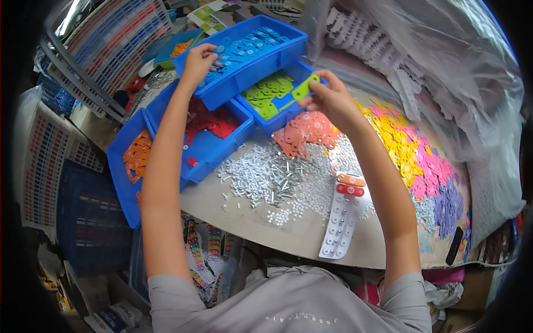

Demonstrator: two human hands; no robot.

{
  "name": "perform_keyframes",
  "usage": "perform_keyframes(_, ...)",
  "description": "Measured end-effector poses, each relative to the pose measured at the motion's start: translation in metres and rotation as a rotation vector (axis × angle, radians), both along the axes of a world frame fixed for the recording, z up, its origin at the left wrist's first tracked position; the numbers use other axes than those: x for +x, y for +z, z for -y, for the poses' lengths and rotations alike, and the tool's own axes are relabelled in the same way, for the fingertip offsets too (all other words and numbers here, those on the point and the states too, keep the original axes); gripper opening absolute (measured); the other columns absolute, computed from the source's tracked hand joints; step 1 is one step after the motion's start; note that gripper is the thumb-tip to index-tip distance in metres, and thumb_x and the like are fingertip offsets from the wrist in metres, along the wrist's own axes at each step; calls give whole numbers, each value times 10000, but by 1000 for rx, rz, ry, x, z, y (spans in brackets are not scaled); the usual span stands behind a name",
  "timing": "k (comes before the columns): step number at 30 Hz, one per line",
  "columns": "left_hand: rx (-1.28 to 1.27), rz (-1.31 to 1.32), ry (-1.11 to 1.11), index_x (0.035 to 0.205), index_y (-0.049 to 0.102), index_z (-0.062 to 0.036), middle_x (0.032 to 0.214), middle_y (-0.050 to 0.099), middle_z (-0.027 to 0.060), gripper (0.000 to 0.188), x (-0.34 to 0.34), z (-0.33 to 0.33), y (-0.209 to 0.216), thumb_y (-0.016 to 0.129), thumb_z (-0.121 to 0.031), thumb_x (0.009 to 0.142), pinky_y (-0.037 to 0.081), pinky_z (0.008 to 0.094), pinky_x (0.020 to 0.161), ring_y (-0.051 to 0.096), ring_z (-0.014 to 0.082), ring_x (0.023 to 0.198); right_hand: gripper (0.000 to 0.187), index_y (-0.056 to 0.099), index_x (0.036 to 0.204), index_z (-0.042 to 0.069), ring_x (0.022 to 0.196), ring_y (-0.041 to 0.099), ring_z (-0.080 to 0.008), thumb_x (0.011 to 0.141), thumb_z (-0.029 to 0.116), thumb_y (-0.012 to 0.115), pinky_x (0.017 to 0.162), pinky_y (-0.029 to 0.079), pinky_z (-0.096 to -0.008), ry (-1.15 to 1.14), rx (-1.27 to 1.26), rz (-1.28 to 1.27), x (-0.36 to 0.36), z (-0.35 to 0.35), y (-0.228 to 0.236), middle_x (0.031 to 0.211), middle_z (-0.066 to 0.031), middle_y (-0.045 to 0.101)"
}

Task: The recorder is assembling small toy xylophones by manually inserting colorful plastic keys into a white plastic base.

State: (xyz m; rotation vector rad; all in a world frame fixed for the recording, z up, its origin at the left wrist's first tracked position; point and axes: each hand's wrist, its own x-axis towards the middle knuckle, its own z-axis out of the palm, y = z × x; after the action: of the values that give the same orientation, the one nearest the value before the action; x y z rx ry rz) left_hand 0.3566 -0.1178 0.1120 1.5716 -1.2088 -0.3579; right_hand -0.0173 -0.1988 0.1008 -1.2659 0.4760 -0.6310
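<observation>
My left hand [201, 62] is over the left end of a raised blue bin [252, 71] of flat blue plastic pieces [250, 47]. Its fingers are loosely curled and apart, at the pieces, with nothing visible in them. In my right hand [332, 101], a flat light-green plastic piece [305, 87] is pinched between thumb and fingers. That hand is above the right edge of a lower blue bin [261, 123] of similar green pieces [269, 91]. Nearer me on the table lies a white strip [335, 236] with small round studs; an orange piece [351, 179] and a red piece [350, 190] lie across its far end.
Further blue bins hold red pieces [214, 125] and orange pieces [137, 155]. White rivet-like pins [252, 175] and small white discs [319, 191] are heaped on the table [266, 236]. Salmon [305, 133], yellow [397, 147], pink [433, 172] and purple pieces [447, 208] lie in piles.
</observation>
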Motion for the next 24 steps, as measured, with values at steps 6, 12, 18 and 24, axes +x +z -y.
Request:
perform_keyframes(6,-111,106,101,1141,650,5,975,753,114,203,7,-18,5,648,-118,979,548,251,652,731,160,829,271,517,1203,21,798,712,-144,1055,244,561,638,558,-246,-64,-99,-115,-104,-65,-8,899,-55,663)
perform_keyframes(12,-93,-150,-111,1038,688,-14,870,740,56,125,-183,-71,-2,676,-114,964,495,221,691,693,104,806,247,462,1055,122,551,532,-72,1086,366,488,478,462,-206,-674,274,-88,-187,-132,-15,723,-17,564)
perform_keyframes(18,216,-127,-433,933,683,17,830,728,97,91,-322,-129,-62,693,-59,885,509,314,712,681,147,764,297,531,985,102,512,241,-26,1087,375,478,444,181,-202,-735,206,-146,-271,-153,-60,632,85,298)
perform_keyframes(24,140,-6,-443,877,703,-9,815,696,64,59,-348,-130,-91,717,-51,840,489,335,765,654,180,821,231,620,1173,36,632,385,-33,1025,156,488,557,315,-212,-508,42,-492,-263,-182,-57,737,67,457)
